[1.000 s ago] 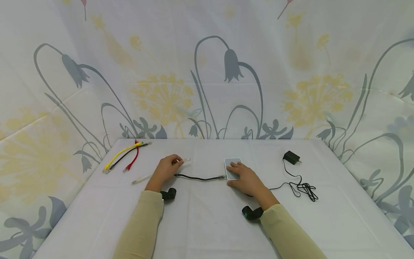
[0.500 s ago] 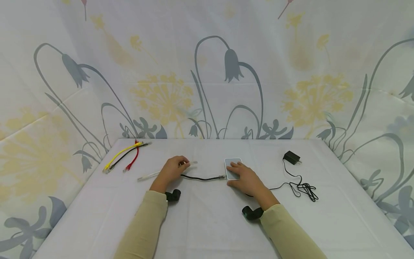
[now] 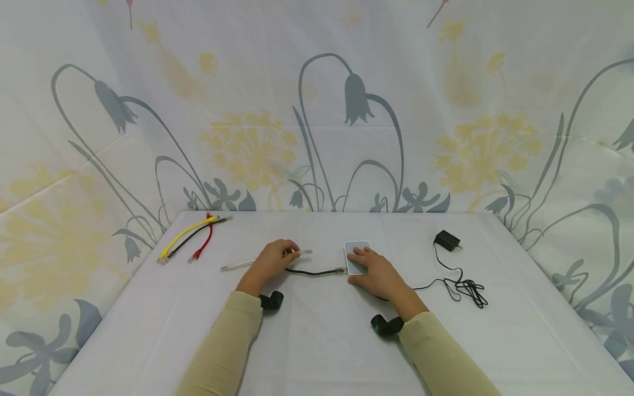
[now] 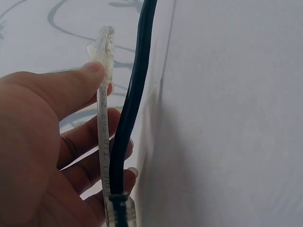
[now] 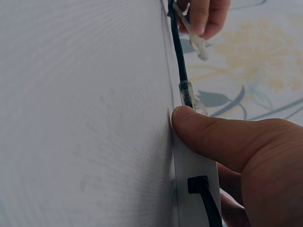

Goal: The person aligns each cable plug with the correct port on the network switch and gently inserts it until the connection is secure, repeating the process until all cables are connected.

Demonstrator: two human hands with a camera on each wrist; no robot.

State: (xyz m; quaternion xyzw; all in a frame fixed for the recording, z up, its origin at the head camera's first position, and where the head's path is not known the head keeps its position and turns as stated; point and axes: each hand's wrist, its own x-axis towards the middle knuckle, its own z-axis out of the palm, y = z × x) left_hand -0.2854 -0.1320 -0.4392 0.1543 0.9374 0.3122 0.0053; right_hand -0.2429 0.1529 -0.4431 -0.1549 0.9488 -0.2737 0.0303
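My left hand (image 3: 271, 261) pinches a white network cable (image 3: 236, 265) just behind its clear plug (image 4: 108, 56); the other end trails to the left. A short black network cable (image 3: 312, 273) runs along the tabletop past the left fingers, its left plug (image 4: 119, 210) hidden by that hand in the head view. The right plug (image 5: 187, 93) sits at the side of a small white network box (image 3: 353, 253). My right hand (image 3: 378, 275) holds this box, fingers spread over the top and thumb (image 5: 189, 116) against the near side, beside the socket with the power lead.
Yellow (image 3: 180, 235), black (image 3: 190, 237) and red (image 3: 205, 246) network cables lie at the back left. On the right are a black power adapter (image 3: 447, 241) and its coiled cord (image 3: 470, 290). A flowered curtain (image 3: 317, 137) hangs behind the white table (image 3: 317, 341).
The left hand has moved to the right with the white network cable, covering more of the black cable and coming closer to the box. My right hand has stayed in place.
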